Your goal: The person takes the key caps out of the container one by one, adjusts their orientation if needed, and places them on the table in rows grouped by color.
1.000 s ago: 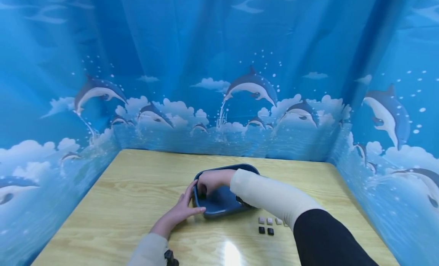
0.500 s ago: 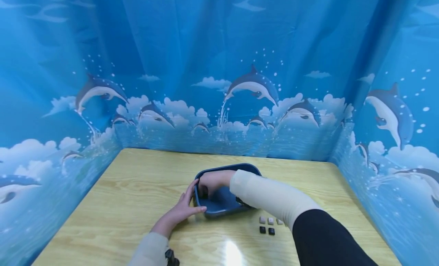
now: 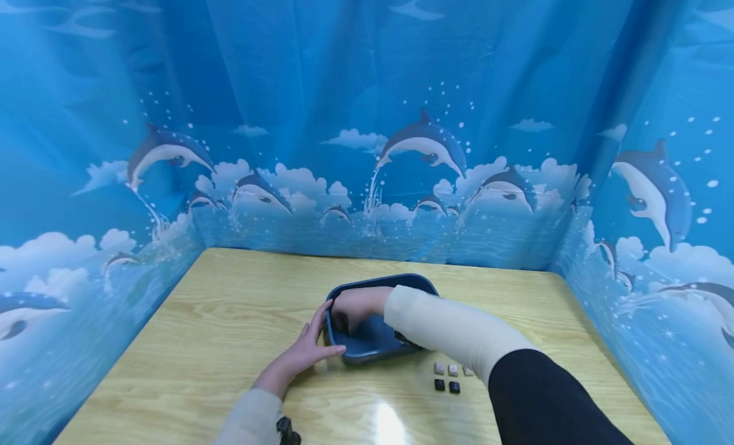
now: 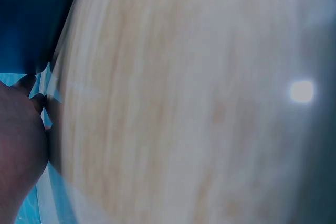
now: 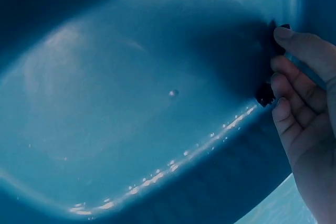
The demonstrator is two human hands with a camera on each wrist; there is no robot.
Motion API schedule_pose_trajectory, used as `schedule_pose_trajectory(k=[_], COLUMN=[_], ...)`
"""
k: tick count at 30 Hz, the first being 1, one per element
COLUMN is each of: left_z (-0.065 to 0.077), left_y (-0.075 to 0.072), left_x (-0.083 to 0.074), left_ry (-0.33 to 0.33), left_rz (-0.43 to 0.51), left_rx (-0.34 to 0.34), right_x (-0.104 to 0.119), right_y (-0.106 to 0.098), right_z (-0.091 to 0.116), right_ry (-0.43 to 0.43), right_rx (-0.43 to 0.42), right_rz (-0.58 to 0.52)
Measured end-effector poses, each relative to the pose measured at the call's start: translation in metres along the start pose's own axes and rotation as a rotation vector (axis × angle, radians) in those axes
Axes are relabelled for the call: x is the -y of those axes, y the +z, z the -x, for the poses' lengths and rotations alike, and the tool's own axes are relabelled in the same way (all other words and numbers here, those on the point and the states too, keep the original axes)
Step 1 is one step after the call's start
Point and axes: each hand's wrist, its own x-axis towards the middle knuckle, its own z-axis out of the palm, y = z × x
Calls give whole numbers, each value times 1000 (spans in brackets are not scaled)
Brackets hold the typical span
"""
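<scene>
A dark blue plastic basin (image 3: 375, 335) stands on the table in the head view. My left hand (image 3: 305, 352) has its fingers spread at the basin's near left corner, index finger at the left rim and thumb at the near side. Reaching down inside, my right hand (image 3: 357, 305) is at the left end of the basin. In the right wrist view its thumb and fingers pinch a small black keycap (image 5: 278, 39), partly hidden by the thumb. Another small dark piece, likely a keycap (image 5: 265, 95), shows beside the lower fingertips; whether the hand holds it, I cannot tell.
To the right of the basin, pale keycaps (image 3: 453, 370) stand in a row, some behind the right sleeve. Two black keycaps (image 3: 439, 385) sit in front of them. The wooden table (image 3: 229, 305) is enclosed by a blue dolphin curtain (image 3: 315, 145).
The right hand shifts very slightly within the basin's left end. The left hand and the basin keep their places; the whole view has drifted a little.
</scene>
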Motion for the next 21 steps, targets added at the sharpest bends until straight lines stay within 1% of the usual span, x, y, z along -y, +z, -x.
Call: schedule_pose_trajectory(k=[4,11,17,21], left_z=[1,2,1,1], left_y=[0,0,0,0], left_x=[-1,-2,-2,-2], left_ry=[5,5,6,-1], left_rz=[0,-4,-7,-12], left_rx=[2,3,2,-4], right_x=[-5,-3,-1,0], right_y=[0,-1,-6,-10], right_z=[2,10,18,23], right_ry=[-8,53,81,79], right_rx=[-6,15,30,27], right_rz=[-7,-26,-53,-60])
